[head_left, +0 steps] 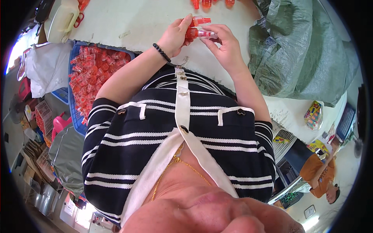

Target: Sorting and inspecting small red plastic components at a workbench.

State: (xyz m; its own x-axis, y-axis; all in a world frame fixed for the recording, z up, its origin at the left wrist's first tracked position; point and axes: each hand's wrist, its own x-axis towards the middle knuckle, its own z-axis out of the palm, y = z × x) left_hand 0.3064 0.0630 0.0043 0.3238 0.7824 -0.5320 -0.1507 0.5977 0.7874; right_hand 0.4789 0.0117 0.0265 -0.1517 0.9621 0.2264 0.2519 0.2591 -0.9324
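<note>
Above the white table, my left hand point(175, 35) is closed around small red translucent bottles. One red bottle point(200, 21) points right with its red nozzle bare. Just below it lies a second red bottle point(192, 33), also pointing right. A clear cap point(208, 34) sits over that second bottle's tip. My right hand point(225, 42) pinches this cap between thumb and fingers. Whether the cap is fully seated I cannot tell. The left fingers partly hide the bottles' bodies.
A blue crate point(72, 83) full of red bottles stands at my left. More red bottles point(206, 4) lie at the table's far side, and a white jug point(62, 21) is far left. Grey-green sheeting point(287, 50) covers the right. Another person point(320, 171) is at lower right.
</note>
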